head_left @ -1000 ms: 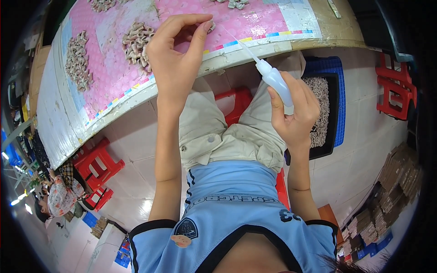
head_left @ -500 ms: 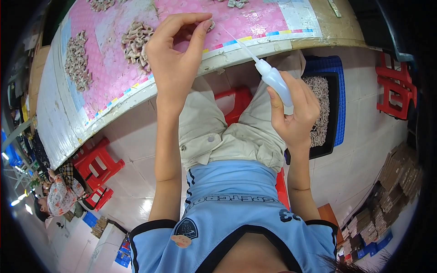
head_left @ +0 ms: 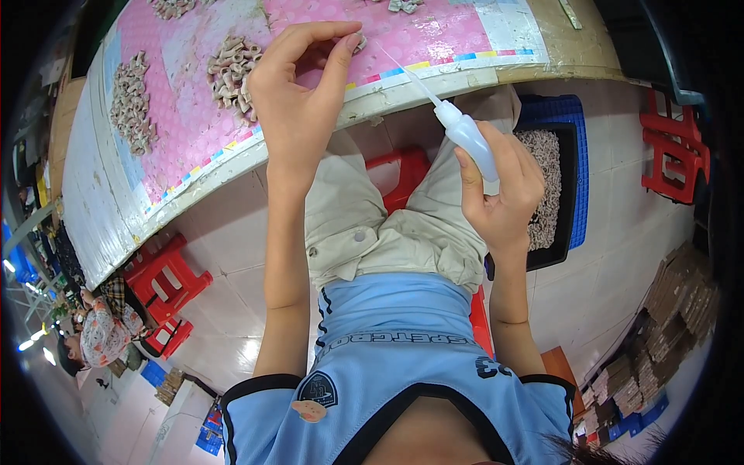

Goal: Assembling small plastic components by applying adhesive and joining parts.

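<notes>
Above the table's near edge, my left hand [head_left: 298, 93] pinches a small greyish piece [head_left: 360, 43] between thumb and fingertips; its exact kind is too small to make out. My right hand [head_left: 508, 186] is wrapped round a translucent squeeze bottle [head_left: 471, 143] with a white cap and a long thin nozzle. The nozzle points up and left, its tip close to the pinched piece but apart from it. Beside my left hand lies a pile of small beige tube-shaped pieces [head_left: 232, 74], partly hidden by that hand. Another such pile [head_left: 132, 105] sits farther left.
The table [head_left: 101, 209] has a curved pale edge and a pink patterned sheet [head_left: 178, 108]. A black tray [head_left: 570, 194] full of small pieces rests on a blue crate [head_left: 580, 155] at right. Red stools [head_left: 167, 279] stand on the floor, and a person [head_left: 108, 333] sits at far left.
</notes>
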The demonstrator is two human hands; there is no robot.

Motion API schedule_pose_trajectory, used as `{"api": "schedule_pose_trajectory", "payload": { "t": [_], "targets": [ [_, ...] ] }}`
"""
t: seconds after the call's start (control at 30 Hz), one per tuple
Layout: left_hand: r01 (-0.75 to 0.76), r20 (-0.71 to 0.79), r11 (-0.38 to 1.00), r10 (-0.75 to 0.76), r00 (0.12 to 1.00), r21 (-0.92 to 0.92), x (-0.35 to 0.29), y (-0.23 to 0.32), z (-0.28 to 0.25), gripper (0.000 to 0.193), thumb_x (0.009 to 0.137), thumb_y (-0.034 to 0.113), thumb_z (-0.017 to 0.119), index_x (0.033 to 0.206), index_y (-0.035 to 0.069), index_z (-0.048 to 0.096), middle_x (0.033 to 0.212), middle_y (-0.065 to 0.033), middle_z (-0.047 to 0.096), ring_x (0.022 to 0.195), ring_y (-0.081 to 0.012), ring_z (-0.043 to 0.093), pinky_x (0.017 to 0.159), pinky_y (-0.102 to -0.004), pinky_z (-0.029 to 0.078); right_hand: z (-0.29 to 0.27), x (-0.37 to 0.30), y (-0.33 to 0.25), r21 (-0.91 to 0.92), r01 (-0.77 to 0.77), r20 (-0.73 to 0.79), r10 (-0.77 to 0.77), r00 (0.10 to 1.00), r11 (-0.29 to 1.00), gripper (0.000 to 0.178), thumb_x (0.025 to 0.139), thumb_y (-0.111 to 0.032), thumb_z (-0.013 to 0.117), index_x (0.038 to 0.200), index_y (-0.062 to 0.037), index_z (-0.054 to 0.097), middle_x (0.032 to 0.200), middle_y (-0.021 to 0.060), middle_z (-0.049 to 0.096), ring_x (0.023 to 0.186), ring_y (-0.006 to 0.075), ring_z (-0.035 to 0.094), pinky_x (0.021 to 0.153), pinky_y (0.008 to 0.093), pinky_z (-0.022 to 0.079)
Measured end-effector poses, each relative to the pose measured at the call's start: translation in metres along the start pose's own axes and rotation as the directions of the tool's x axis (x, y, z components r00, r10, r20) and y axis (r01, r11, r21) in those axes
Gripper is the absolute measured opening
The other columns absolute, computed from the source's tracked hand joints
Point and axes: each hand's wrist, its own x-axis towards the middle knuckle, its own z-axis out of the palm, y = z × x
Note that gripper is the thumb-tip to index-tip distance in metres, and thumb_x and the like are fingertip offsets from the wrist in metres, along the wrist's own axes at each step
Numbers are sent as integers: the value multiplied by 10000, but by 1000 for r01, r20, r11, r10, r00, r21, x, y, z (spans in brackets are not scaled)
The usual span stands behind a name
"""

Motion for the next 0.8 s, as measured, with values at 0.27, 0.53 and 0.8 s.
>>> {"api": "schedule_pose_trajectory", "payload": {
  "t": [0.27, 0.53, 0.8],
  "targets": [
    [0, 3, 1000, 0, 1000, 12, 0, 0, -1, 105, 758, -8, 618, 857, -5, 654, 761, -52, 623, 656, -89, 562, 608, -200, 445, 0, 2, -3, 43, -7, -62, 10, 998, 999, 285, 702, -95, 687, 934, 24, 574, 691, 122, 571, 553, 268, 542, 482, 329, 411],
    [-5, -11, 1000, 5, 1000, -1, 1, 2, -2, 105, 751, -7, 629, 854, -5, 653, 760, -53, 623, 655, -91, 561, 603, -202, 441, -7, -5, -6, 322, -309, -117, 362, 925, 895, 266, 791, -92, 623, 1001, 47, 537, 844, 110, 604, 731, 169, 592, 641, 261, 459],
    [-16, -23, 998, 17, 1000, 53, 3, 7, -2, 92, 729, -20, 637, 821, -17, 632, 737, -68, 594, 624, -115, 542, 570, -220, 429, 1, 25, 13, 542, -284, -242, 470, 849, 791, 248, 821, -67, 583, 1030, 45, 511, 1007, 92, 508, 908, 150, 491, 821, 262, 389]
  ]
}}
